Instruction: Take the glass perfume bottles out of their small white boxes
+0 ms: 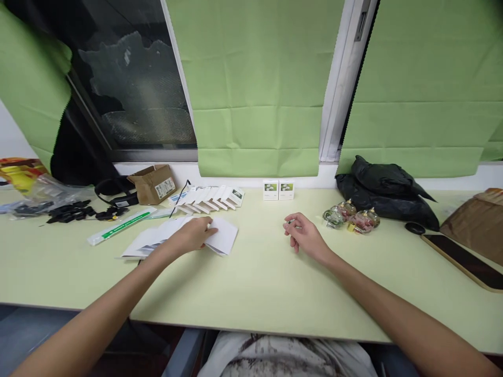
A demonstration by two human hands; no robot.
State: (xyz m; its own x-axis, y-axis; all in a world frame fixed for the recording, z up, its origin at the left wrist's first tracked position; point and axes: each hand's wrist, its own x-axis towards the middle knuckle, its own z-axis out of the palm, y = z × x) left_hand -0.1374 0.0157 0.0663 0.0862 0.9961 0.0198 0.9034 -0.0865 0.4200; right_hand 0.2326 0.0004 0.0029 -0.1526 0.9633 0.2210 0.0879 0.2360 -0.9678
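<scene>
My left hand [195, 234] is closed on a piece of folded white card [222, 236], its fingers over the card's left edge. Under and left of that wrist lies a spread of flat white sheets [157, 235]. My right hand [304, 235] hovers over the table with its fingers curled; a tiny dark bit shows at the fingertips, too small to name. Two small white boxes [271, 190] with a green picture stand side by side at the back. A row of white boxes [212, 198] leans behind my left hand.
Right of my right hand lie bagged trinkets [363, 220], with black plastic bags [387, 191] behind. A phone [467, 259] and a brown paper bag [479, 225] are at far right. On the left are an open carton [153, 184], a green-white strip [121, 226] and black parts [73, 211].
</scene>
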